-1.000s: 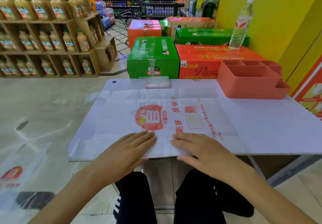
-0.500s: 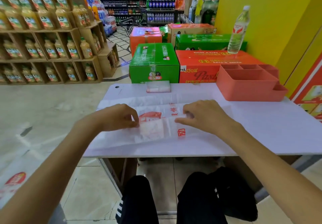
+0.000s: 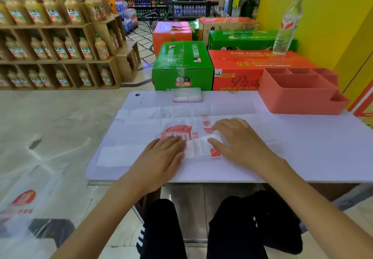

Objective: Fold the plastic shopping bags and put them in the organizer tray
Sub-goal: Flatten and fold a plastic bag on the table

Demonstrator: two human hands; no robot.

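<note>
1. Risk, fold springing open: thin, slick film of the plastic shopping bag (image 3: 201,135) likely to unroll if either palm lifts before the crease is pressed flat. Cause: trapped air and low friction on the smooth white worktop (image 3: 302,147).
2. Risk, skewed fold: folded-over flap (image 3: 198,146) lying crumpled between the two hands, edges not visibly aligned. Uneven pressure from one side likely to drag the strip off square.
3. Risk, whole bag sliding toward the near edge at 6 o'clock. Cause: downward and inward push with nothing anchoring the far end at 12 o'clock.
4. Risk, poor fit later: loose, bulky bundle unlikely to sit cleanly in a compartment of the orange organizer tray (image 3: 298,101), standing at 2 o'clock, well apart from the hands.
5. Grip, left hand (image 3: 161,158): released, fingers straight and together, palm down, pressing flat on the bag just left of the flap. Nothing grasped.
6. Grip, right hand (image 3: 238,141): fingers loosely bent over the right end of the flap, thumb extended beneath its near edge; apparently pinching or pressing it. Exact contact under the palm hidden.
7. Location of task items: bag spread across worktop centre; one folded bag (image 3: 187,95) at 12 o'clock near the far edge, outside the tray; further bag (image 3: 26,202) on the floor at 8 o'clock.
</note>
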